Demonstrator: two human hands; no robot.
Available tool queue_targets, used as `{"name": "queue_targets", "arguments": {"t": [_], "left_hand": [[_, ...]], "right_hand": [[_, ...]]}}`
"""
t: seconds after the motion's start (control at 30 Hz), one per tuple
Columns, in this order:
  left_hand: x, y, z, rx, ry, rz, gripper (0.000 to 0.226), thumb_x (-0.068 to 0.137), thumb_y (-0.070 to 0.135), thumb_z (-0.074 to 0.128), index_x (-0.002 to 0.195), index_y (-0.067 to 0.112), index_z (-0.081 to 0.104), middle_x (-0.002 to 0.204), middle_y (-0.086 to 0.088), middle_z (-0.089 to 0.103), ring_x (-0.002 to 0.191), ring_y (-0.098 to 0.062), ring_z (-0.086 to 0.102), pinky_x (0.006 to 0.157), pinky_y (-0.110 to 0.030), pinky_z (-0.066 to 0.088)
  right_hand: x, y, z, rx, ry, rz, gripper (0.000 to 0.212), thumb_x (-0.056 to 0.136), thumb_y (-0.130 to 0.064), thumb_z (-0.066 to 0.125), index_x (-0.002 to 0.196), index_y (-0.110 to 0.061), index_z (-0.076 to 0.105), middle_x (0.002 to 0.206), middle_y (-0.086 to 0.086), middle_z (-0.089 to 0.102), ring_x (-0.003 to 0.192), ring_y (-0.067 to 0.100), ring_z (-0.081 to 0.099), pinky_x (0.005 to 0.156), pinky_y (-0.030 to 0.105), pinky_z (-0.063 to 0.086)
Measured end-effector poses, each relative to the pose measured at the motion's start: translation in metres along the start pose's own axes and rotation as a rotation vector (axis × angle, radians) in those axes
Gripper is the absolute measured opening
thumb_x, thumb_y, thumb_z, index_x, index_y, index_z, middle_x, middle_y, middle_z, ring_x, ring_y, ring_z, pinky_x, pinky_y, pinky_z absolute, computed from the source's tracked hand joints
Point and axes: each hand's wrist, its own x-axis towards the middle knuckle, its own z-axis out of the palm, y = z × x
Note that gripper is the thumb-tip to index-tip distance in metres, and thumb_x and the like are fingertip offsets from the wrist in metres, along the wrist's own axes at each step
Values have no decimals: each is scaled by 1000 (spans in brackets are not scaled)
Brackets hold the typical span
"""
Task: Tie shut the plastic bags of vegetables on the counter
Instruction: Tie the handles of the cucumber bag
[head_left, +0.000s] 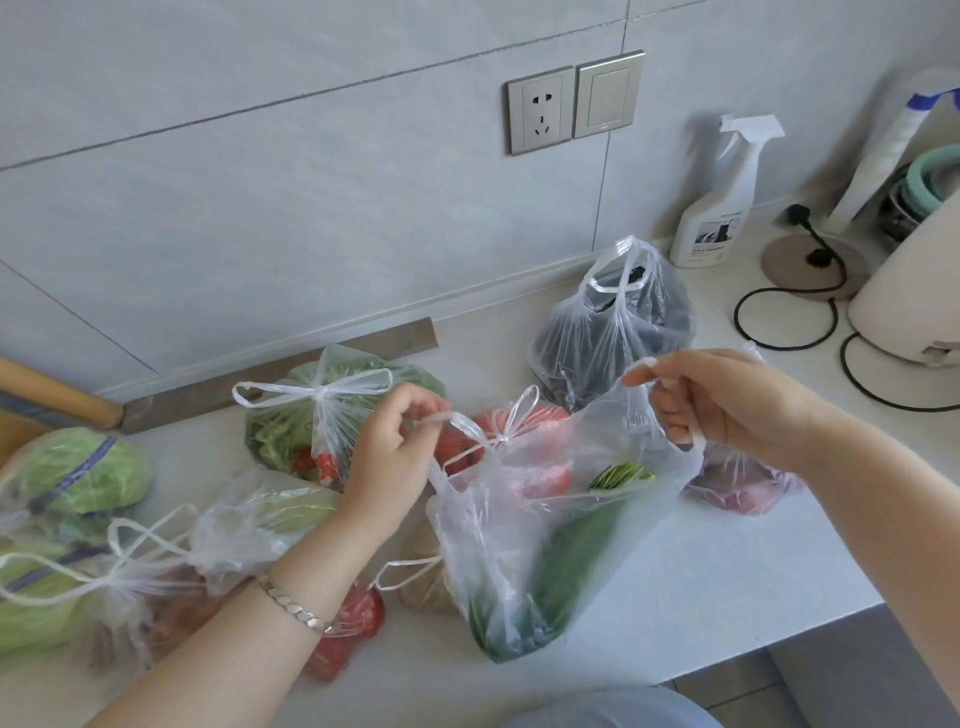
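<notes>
A clear plastic bag of green cucumbers (545, 561) stands on the white counter (727, 571), its mouth spread wide. My left hand (395, 447) pinches the bag's left handle loop. My right hand (727, 405) grips the right handle loop and holds it up. Around it lie other bags: a knotted bag of green beans (311, 415), a knotted bag of tomatoes (519, 421), a dark bag of eggplants (618, 322) with its handles standing loose, a bag of reddish vegetables (743, 488) behind my right wrist, and cabbage bags (78, 478) at the left.
A spray bottle (717, 208), a black cord (789, 312) and a cream appliance (909, 306) stand at the back right. A wooden handle (52, 395) lies at the far left. The counter's front edge (779, 644) runs diagonally at the lower right.
</notes>
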Motion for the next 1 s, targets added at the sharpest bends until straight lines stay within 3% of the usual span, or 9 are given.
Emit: {"name": "queue_targets", "arguments": {"t": [0.17, 0.3, 0.37, 0.43, 0.53, 0.7, 0.83, 0.93, 1.0], "left_hand": [[3, 5, -6, 197, 271, 68, 24, 84, 22, 64, 82, 11, 43, 67, 2, 42, 54, -11, 39, 52, -21, 34], [0, 12, -1, -229, 215, -296, 43, 75, 29, 74, 52, 21, 38, 48, -4, 53, 51, -24, 64, 70, -46, 56], [-6, 15, 4, -261, 116, -264, 28, 70, 34, 77, 54, 23, 57, 63, -8, 69, 73, -30, 71, 78, -47, 57], [-14, 22, 12, -195, -133, -190, 16, 71, 27, 77, 83, 25, 67, 87, 0, 72, 89, -18, 69, 79, -23, 56], [-26, 21, 32, -185, -503, -20, 71, 64, 10, 82, 125, 26, 50, 120, 10, 60, 115, -4, 56, 94, -13, 46], [-29, 13, 48, -343, -472, -5, 91, 57, 18, 84, 132, 40, 38, 135, 17, 50, 126, -8, 48, 103, -28, 43], [-27, 18, 55, -324, -478, -30, 82, 64, 5, 80, 117, 52, 38, 107, 40, 55, 112, 6, 54, 92, -17, 45], [-26, 11, 59, -358, -523, -80, 75, 65, 9, 79, 119, 42, 40, 94, 9, 67, 92, -9, 63, 90, -28, 48], [-27, 10, 60, -371, -544, -84, 68, 68, 8, 79, 118, 34, 42, 77, -3, 64, 77, -9, 59, 83, -20, 46]], "right_hand": [[-7, 4, 8, -62, -88, -72, 44, 91, 11, 30, 92, -11, 69, 75, 4, 63, 62, 14, 59, 54, 20, 54], [-14, 3, 16, -99, -143, -86, 41, 89, 15, 40, 88, -12, 70, 78, 4, 67, 59, 7, 64, 55, 19, 55], [-16, 3, 23, -143, -193, -80, 35, 87, 11, 48, 85, -15, 72, 79, 5, 70, 63, 8, 66, 57, 19, 55], [-16, 2, 34, -148, -265, -54, 33, 84, 10, 53, 86, -15, 73, 84, 4, 72, 68, 11, 67, 58, 17, 56], [-11, 6, 51, -263, -393, 16, 28, 80, 9, 60, 99, -7, 72, 97, 12, 73, 79, 15, 64, 65, 15, 53], [-4, 4, 53, -247, -290, 106, 22, 78, 12, 60, 86, -7, 66, 86, 13, 62, 73, 18, 54, 60, 11, 51], [-5, 13, 53, -215, -344, 169, 31, 77, 10, 63, 107, 3, 59, 100, 17, 62, 87, 20, 60, 78, 21, 53], [-7, 18, 51, -149, -262, 171, 27, 73, 11, 66, 91, -7, 56, 87, 14, 63, 77, 20, 59, 74, 21, 51], [-6, 23, 50, -202, -200, 151, 31, 65, 6, 70, 83, -13, 55, 78, 12, 61, 70, 20, 54, 73, 25, 45]]}}
